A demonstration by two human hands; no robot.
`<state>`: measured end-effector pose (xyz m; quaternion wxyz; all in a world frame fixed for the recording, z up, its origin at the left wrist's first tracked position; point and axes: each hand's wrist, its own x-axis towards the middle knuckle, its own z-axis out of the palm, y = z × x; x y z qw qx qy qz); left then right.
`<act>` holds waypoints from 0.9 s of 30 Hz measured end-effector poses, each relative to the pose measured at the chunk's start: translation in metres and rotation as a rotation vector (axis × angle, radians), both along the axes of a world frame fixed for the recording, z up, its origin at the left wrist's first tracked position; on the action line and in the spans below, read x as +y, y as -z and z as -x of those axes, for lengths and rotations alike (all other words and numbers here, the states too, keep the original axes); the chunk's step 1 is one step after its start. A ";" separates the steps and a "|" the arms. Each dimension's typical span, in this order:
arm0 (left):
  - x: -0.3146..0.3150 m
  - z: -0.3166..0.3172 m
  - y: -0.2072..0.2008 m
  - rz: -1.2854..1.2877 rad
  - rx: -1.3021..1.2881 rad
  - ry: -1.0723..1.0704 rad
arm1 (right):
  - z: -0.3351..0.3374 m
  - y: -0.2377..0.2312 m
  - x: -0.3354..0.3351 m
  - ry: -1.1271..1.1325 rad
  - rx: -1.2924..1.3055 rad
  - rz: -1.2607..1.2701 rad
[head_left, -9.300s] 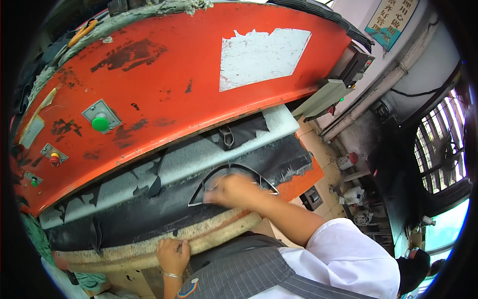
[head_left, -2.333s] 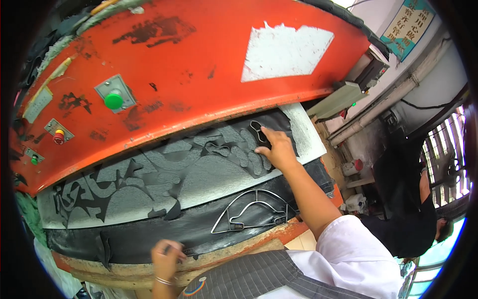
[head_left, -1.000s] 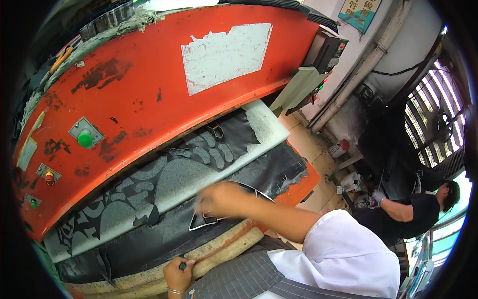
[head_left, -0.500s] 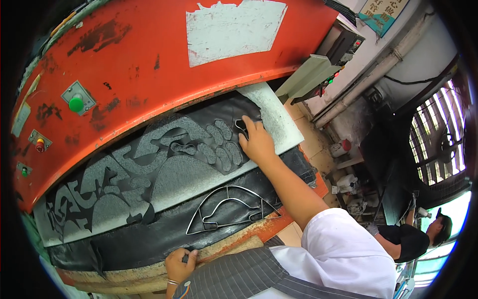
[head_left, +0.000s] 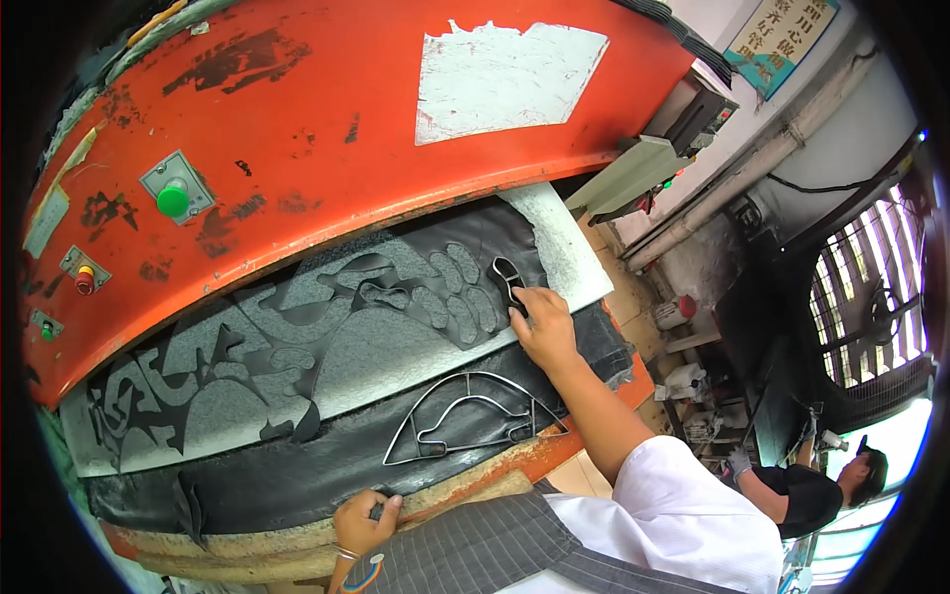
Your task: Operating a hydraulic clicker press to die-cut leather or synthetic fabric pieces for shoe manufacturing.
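Observation:
My right hand (head_left: 544,329) grips the near end of a small, narrow metal cutting die (head_left: 508,280), fingers and thumb closed around it. The die stands on a dark sheet (head_left: 485,223) full of cut-out holes, several of them oval, close to its right end. Through the holes shows the pale cutting board (head_left: 579,262) beneath. My left hand (head_left: 364,522) is closed at the bed's front edge, with a small dark piece (head_left: 377,511) between thumb and fingers. A larger, half-moon-shaped metal cutting die (head_left: 401,436) lies on the black surface between my hands.
The red press beam (head_left: 327,129) spans the far side, carrying a green button (head_left: 173,200) and a red knob (head_left: 85,280). A control box (head_left: 633,178) stands at the right. Farther right, a person in dark clothes (head_left: 813,500) works.
My right hand has drawn back toward me and now holds the small die by its near end. The die has shifted slightly nearer. My left hand stays at the front edge; the whole view has shifted.

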<state>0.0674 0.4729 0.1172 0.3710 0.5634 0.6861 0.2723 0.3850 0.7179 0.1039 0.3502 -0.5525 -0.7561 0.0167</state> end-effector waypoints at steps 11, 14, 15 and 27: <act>-0.005 0.056 -0.001 -0.165 -0.250 -0.378 | 0.017 -0.042 -0.010 0.030 -0.157 0.045; 0.024 0.126 -0.026 -0.427 -0.333 -0.639 | 0.058 -0.062 -0.025 -0.135 -0.052 0.170; 0.035 0.154 -0.035 -0.445 -0.318 -0.721 | 0.088 -0.073 -0.031 -0.238 -0.024 0.220; 0.020 0.431 -0.116 -0.605 -0.019 -0.832 | 0.283 -0.164 -0.040 -0.613 0.257 -0.041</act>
